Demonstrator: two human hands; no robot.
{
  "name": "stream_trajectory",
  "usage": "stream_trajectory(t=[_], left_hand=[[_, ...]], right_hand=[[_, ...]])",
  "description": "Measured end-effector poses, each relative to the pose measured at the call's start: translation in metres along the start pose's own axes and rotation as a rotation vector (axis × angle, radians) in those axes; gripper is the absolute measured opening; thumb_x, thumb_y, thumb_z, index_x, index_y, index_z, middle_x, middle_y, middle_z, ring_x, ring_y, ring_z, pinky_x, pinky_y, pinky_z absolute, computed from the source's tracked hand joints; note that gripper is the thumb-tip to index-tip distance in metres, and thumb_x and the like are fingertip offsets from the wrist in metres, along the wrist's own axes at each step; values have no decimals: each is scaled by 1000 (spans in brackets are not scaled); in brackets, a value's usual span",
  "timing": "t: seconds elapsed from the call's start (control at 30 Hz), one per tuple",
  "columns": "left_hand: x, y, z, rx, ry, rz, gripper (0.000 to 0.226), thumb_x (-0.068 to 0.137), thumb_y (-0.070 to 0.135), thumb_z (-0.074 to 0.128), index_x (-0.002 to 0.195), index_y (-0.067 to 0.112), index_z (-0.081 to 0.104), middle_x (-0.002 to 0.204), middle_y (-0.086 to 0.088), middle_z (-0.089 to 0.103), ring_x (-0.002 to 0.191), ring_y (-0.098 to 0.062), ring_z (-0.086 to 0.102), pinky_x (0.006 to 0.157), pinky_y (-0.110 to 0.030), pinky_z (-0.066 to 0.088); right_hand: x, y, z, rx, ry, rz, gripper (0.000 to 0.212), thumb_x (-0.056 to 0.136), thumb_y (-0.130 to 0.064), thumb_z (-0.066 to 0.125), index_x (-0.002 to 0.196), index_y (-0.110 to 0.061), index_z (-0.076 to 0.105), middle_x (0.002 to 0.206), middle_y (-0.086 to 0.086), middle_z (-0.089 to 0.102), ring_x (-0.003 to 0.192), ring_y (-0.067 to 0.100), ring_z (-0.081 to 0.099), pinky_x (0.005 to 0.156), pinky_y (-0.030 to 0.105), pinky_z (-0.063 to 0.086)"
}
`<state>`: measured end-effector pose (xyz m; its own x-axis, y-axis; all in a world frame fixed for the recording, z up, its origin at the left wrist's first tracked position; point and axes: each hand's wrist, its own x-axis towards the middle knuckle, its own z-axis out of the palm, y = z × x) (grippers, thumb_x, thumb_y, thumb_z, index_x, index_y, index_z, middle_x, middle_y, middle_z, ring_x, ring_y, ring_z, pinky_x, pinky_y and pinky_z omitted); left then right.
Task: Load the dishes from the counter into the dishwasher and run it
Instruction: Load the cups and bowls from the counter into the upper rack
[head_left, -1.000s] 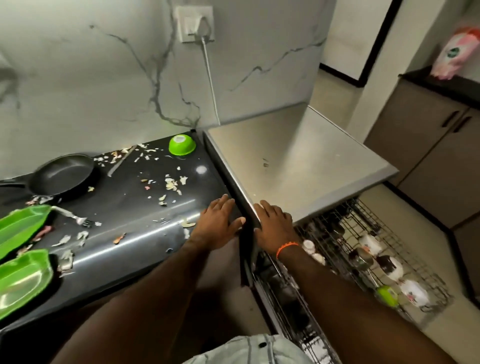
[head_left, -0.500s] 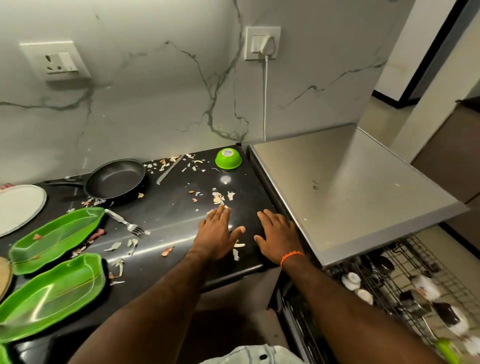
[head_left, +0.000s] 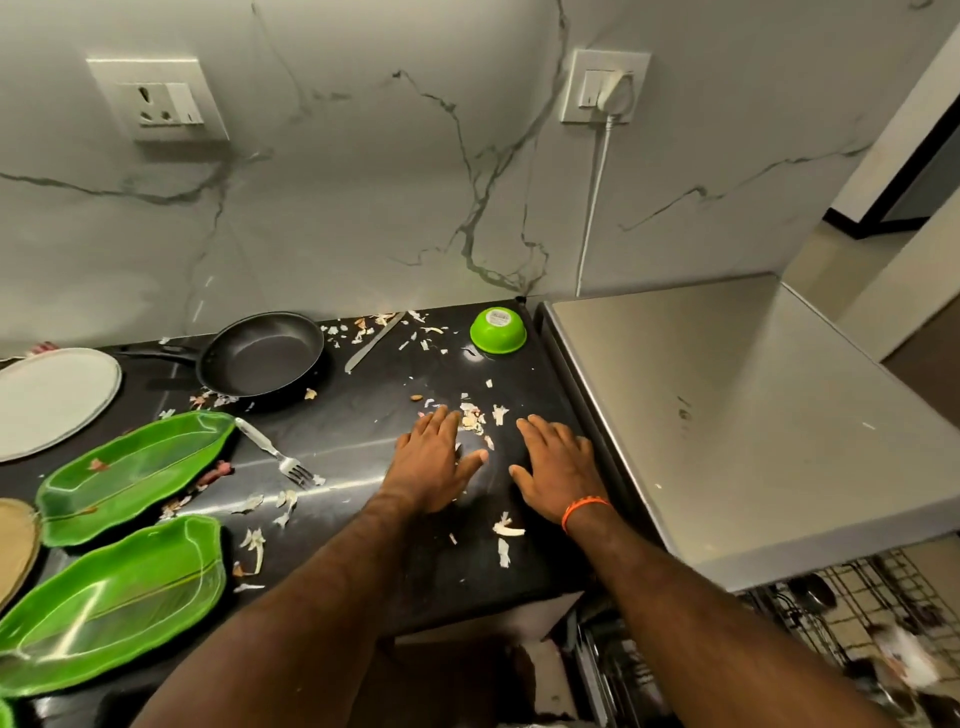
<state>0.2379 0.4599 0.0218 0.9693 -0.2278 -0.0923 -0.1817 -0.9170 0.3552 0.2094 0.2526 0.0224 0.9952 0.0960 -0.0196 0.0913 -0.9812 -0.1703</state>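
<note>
Both hands hover flat, fingers straight, over the black counter (head_left: 363, 431) and hold nothing: my left hand (head_left: 434, 460) and my right hand (head_left: 558, 470), which wears an orange wristband. On the counter lie two green leaf-shaped plates (head_left: 130, 473) (head_left: 109, 603), a fork (head_left: 275, 454), a black frying pan (head_left: 260, 353), a knife (head_left: 374, 343), an upturned green bowl (head_left: 497, 330) and a round grey plate (head_left: 49, 400). The steel-topped dishwasher (head_left: 753, 415) stands to the right, its pulled-out rack (head_left: 857, 618) holding several dishes.
Garlic and onion peels are scattered across the counter around my hands. A tan plate edge (head_left: 15, 540) shows at far left. A white cable (head_left: 592, 208) runs from a wall socket down behind the dishwasher. A second wall socket (head_left: 158, 98) sits at upper left.
Both hands have moved left, from the dishwasher's corner out over the counter. The view has swung left, bringing the green plates and grey plate into sight.
</note>
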Motion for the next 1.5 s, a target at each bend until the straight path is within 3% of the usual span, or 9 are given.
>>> stream_trajectory(t=[0.4,0.6,0.87,0.97,1.1,1.33,1.5], left_hand=[[96,2,-18,12,-22,-63,88,94,71,42,161,20,16,169,-2,12,155,-23,10,123,-47,14],[149,-1,-24,25,-19,-90,91,92,71,45,160,18,17,168,-4,15,154,-24,11,121,-49,19],[218,3,-19,-16,-45,-135,100,90,70,52,161,13,10,169,-6,13,155,-24,7,123,-54,17],[238,6,-13,-36,-81,-142,105,87,68,57,161,13,6,169,-5,12,156,-25,4,122,-55,15],[253,7,-3,-83,-88,-149,114,80,65,69,161,18,4,166,0,22,156,-24,4,119,-56,13],[240,7,6,-143,45,-216,113,62,66,81,154,27,27,151,-2,46,149,-20,26,116,-54,22],[211,6,0,-156,71,-181,109,58,67,84,148,28,36,149,2,50,146,-18,33,111,-49,28]], right_hand=[[127,23,-21,8,-19,-59,76,93,-49,58,157,-23,26,164,0,27,144,25,30,113,48,31],[186,36,-24,20,-35,-39,78,91,-49,61,155,-22,26,163,1,26,143,28,32,112,50,32],[250,50,-18,84,-139,20,99,82,-43,68,160,-17,11,166,9,18,148,32,24,117,53,26],[264,53,-15,151,-215,70,105,78,-37,68,160,-18,6,163,11,23,149,31,22,119,51,21],[269,54,-12,188,-240,88,103,75,-39,69,159,-18,14,156,16,34,146,34,29,118,49,24],[248,55,-7,217,-175,49,92,73,-35,67,155,-24,27,147,15,43,140,32,38,118,45,24],[217,46,-10,240,-129,17,92,76,-25,70,156,-25,25,145,11,45,139,30,38,118,44,28]])
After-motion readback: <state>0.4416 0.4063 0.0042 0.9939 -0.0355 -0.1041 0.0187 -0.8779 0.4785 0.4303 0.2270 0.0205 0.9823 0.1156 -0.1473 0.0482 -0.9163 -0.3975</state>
